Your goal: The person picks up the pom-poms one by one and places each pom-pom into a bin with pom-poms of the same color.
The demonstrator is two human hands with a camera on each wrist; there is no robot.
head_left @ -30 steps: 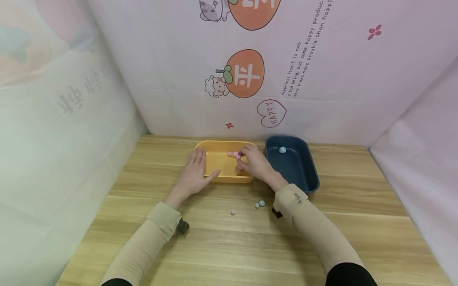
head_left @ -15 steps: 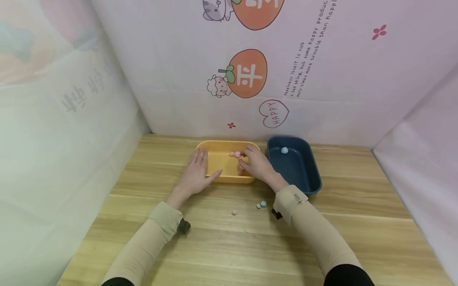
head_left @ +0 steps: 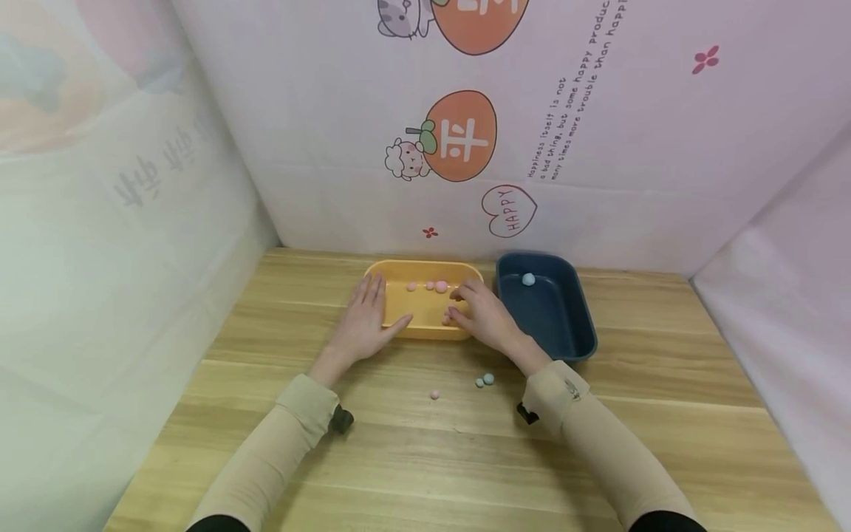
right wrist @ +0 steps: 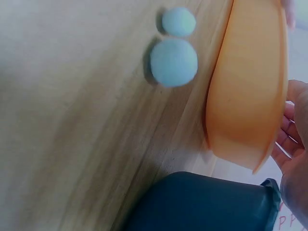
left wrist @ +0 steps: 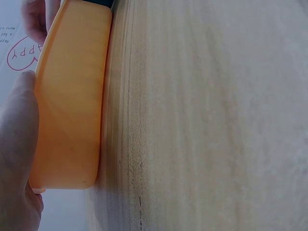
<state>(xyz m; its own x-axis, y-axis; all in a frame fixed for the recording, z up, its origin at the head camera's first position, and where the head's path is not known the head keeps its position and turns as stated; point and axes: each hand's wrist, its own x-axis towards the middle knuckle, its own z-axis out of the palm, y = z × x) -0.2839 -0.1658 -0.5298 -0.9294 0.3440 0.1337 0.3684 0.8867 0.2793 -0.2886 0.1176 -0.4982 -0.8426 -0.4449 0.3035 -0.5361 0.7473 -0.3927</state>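
My left hand (head_left: 362, 321) rests along the left end of the yellow tray (head_left: 412, 333), fingers straight and thumb over its near rim. In the left wrist view the thumb (left wrist: 21, 110) lies at the rim of the orange-looking tray. My right hand (head_left: 488, 314) is over the tray's right end, fingers loosely bent, with no ball visible between them. A small pink ball (head_left: 411, 287) lies inside the tray, left of another small one (head_left: 429, 285) and a larger pink ball (head_left: 442, 287). The right palm partly hides the tray's right end.
A dark blue tray (head_left: 585, 318) stands to the right, with one light blue ball (head_left: 528, 279) inside. Nearer on the wooden table lie a larger blue ball (head_left: 488, 379), a smaller blue ball (head_left: 479, 383) and a pink ball (head_left: 435, 394). A printed cloth (head_left: 332, 148) hangs behind.
My right hand has let go of a pink ball it was pinching and drawn slightly right and nearer. One more pink ball now shows at the row's left. The left hand stays put.
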